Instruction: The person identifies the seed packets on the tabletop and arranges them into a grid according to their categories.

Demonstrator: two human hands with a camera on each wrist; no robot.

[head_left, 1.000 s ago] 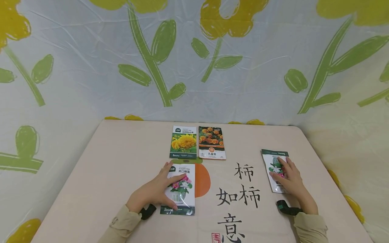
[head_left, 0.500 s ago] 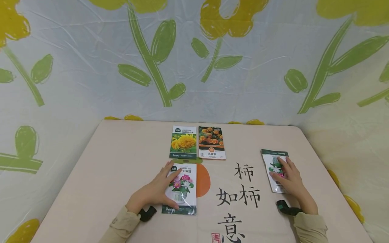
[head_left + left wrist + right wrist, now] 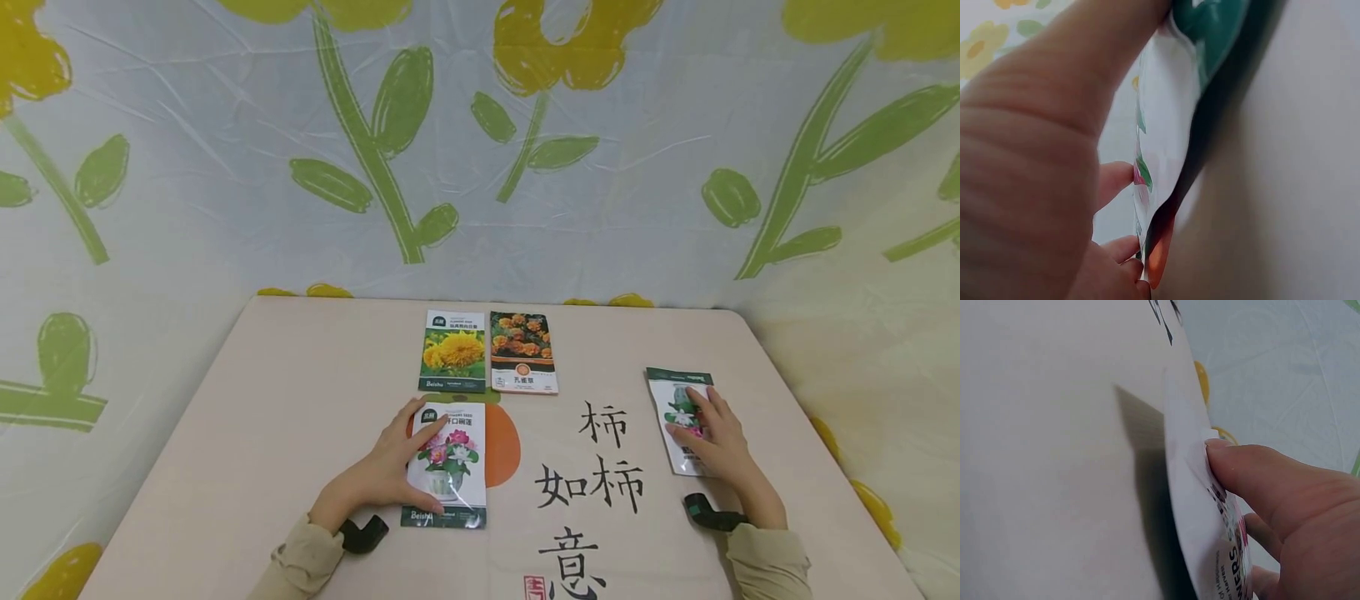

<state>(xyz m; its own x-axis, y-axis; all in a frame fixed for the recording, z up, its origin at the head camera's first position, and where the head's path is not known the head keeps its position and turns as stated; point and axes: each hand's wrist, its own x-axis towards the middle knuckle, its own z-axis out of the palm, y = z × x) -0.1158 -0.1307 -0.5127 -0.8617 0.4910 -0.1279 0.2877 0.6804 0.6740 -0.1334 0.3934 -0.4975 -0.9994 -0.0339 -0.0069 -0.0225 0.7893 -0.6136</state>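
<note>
A white flower-seed packet (image 3: 468, 492) with pink and white blooms in a pot lies upright-facing at the near middle of the table in the head view. My left hand (image 3: 378, 467) rests on its left side, thumb and index finger spread over the face. In the left wrist view the thumb and fingertips touch the packet (image 3: 1169, 106). Far to the right, my right hand (image 3: 720, 442) lies on another seed packet (image 3: 678, 450), turned upside down. Its thumb touches the face; the right wrist view shows that packet's (image 3: 1188, 500) edge lifted off the table.
A yellow-flower seed packet (image 3: 452, 358) and an orange-flower packet (image 3: 522, 358) lie side by side at the back middle. The pink tabletop (image 3: 322, 358) bears black brush characters (image 3: 615, 483) and an orange printed disc (image 3: 502, 446). A flower-printed cloth (image 3: 600, 233) hangs behind.
The left hand has slid its packet slightly right, with the index finger shifting up and left over it. The right hand and its packet show no clear movement.
</note>
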